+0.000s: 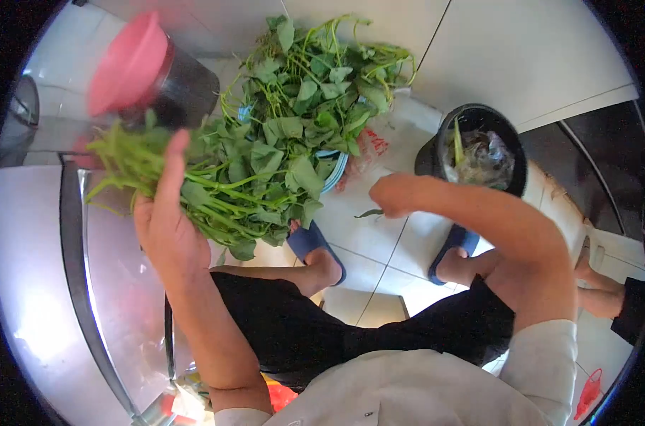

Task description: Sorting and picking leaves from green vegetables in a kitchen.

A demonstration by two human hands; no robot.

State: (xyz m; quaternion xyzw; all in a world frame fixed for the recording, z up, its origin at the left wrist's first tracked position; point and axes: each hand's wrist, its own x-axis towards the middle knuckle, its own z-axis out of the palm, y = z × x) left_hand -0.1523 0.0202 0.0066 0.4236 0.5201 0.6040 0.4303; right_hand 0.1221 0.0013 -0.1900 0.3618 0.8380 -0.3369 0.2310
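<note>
My left hand [170, 218] grips a thick bunch of leafy green stems [232, 197], held up at the left above the floor. Behind it, a large heap of the same leafy greens [306, 101] overflows a blue-rimmed basin [336, 173]. Over the tiles to the right of the bunch is my right hand [400, 194], its fingers closed around a small green leaf or stem piece [369, 213]. Just beyond my right forearm stands a black bin [482, 114], with a clear plastic bag and scraps inside.
A pink basin [128, 66] leans on a dark container [192, 85] at the back left. A glossy appliance or cabinet [125, 298] stands close on the left. Another person's foot and leg [599, 293] are at the right edge, near a red plastic bag [589, 394].
</note>
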